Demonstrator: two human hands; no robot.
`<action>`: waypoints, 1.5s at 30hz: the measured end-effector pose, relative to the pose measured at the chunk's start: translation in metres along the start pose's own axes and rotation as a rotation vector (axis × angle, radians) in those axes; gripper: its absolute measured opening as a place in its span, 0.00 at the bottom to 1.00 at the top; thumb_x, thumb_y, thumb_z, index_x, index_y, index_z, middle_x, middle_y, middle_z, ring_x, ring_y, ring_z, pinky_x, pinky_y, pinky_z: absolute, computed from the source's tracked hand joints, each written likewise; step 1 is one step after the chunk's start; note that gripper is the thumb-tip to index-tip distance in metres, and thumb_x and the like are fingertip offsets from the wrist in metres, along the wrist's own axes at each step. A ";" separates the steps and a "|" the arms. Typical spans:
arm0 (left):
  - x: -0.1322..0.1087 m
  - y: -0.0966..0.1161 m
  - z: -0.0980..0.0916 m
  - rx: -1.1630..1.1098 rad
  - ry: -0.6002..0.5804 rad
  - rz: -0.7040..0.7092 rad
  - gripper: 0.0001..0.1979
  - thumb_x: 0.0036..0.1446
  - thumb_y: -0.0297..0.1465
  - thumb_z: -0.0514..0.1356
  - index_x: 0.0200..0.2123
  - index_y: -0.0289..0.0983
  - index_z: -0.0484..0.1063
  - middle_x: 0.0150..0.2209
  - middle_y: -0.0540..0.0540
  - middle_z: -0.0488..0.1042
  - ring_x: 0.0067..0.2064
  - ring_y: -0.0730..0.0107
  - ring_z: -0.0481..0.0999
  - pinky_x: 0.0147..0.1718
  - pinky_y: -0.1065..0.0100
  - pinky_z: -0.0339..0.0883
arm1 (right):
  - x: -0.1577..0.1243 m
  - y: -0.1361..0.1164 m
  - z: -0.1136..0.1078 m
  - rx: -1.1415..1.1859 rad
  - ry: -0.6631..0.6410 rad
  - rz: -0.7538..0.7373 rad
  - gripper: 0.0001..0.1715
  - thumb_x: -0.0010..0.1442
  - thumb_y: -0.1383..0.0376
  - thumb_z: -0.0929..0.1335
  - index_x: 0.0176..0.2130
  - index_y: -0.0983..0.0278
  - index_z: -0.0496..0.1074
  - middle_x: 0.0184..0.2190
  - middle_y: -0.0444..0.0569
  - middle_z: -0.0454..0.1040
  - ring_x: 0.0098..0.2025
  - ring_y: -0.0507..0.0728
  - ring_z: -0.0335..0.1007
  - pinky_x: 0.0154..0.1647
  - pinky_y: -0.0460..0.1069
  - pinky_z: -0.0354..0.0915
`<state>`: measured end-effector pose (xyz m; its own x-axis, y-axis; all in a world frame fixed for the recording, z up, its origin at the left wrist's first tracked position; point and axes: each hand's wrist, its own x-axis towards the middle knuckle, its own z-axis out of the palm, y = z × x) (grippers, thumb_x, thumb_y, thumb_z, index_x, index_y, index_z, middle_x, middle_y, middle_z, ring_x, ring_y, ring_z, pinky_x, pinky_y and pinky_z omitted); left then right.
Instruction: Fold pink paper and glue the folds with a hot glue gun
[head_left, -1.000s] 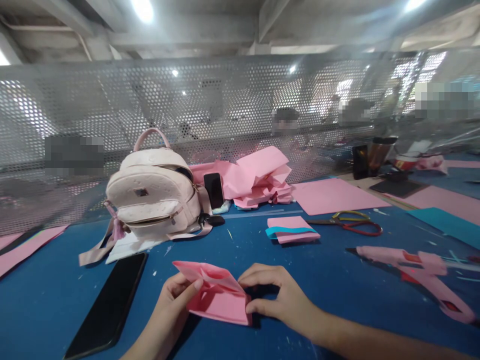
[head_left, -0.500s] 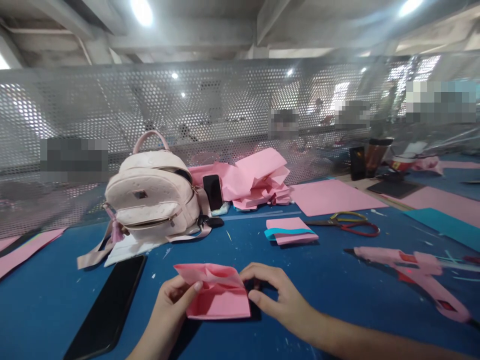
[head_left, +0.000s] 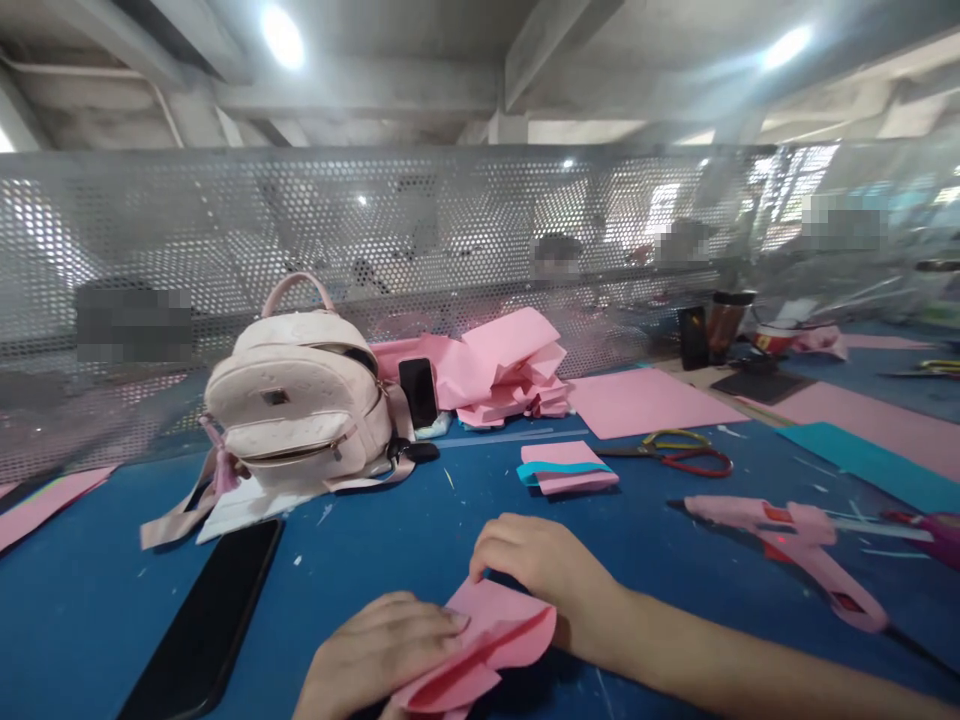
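A folded piece of pink paper (head_left: 487,640) is held low at the front of the blue table, turned at a slant with an open fold facing me. My left hand (head_left: 394,640) is closed on its left side, fingers laid over the top and the thumb partly hidden below. At the far edge of the paper my right hand (head_left: 532,560) grips with curled fingers; its thumb is hidden behind the paper. Beyond the hands lies a small folded pink piece with a blue strip (head_left: 568,468), touching nothing I hold.
A black phone (head_left: 206,620) lies at left, before a pale backpack (head_left: 300,400). Scissors (head_left: 675,453) and a pink glue gun (head_left: 787,540) are at right. Crumpled pink paper (head_left: 510,365), a flat pink sheet (head_left: 652,400) and a blue sheet (head_left: 870,460) lie farther back, near a perforated screen (head_left: 450,240).
The pink paper has come nearer to me and rotated from level to slanted. My left hand has moved over its top, and my right hand now grips its far edge.
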<state>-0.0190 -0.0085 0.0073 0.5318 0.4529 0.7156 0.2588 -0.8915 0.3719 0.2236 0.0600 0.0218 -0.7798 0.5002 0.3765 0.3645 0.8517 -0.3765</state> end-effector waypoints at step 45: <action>-0.002 0.019 0.020 -0.410 0.591 -0.808 0.19 0.49 0.36 0.71 0.45 0.40 0.79 0.46 0.42 0.80 0.48 0.58 0.79 0.51 0.65 0.72 | 0.010 -0.013 -0.045 0.356 0.259 0.008 0.29 0.71 0.48 0.58 0.31 0.61 0.76 0.27 0.44 0.76 0.32 0.53 0.69 0.38 0.51 0.61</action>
<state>0.0010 -0.0263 0.0010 -0.1762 0.9373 0.3007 0.0102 -0.3037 0.9527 0.2342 0.0608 0.0680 -0.6074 0.5679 0.5554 0.1367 0.7635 -0.6312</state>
